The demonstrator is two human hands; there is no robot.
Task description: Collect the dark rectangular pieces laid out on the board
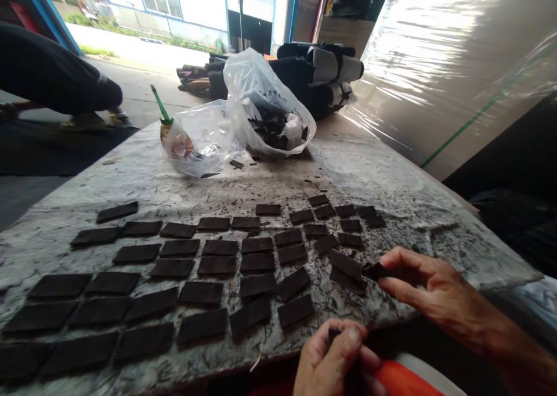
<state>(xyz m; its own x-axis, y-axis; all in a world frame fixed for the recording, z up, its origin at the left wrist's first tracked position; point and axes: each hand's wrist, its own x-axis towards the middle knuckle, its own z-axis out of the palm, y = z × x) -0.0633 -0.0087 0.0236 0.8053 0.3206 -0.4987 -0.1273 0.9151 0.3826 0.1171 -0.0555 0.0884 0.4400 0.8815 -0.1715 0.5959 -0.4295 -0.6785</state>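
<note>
Rows of flat black rectangular pieces (216,265) lie spread over a pale, stained table cover (174,178). My right hand (429,283) is at the right of these rows, thumb and fingers pinched on a small black piece (372,270). Just left of that piece, two black rectangles (347,265) lie overlapping on the cover. Near the front edge, my left hand (333,358) is closed around dark material (334,334); its top shows between thumb and fingers, and the rest is hidden in the hand.
At the table's back stands a clear plastic bag (270,103) with dark scraps inside. Beside it are another crumpled clear bag (209,132) and a green-handled tool (161,103). Dark rolls (313,71) lie behind. A film-wrapped stack (426,65) rises at right. Someone's dark-clothed leg (56,71) shows at left.
</note>
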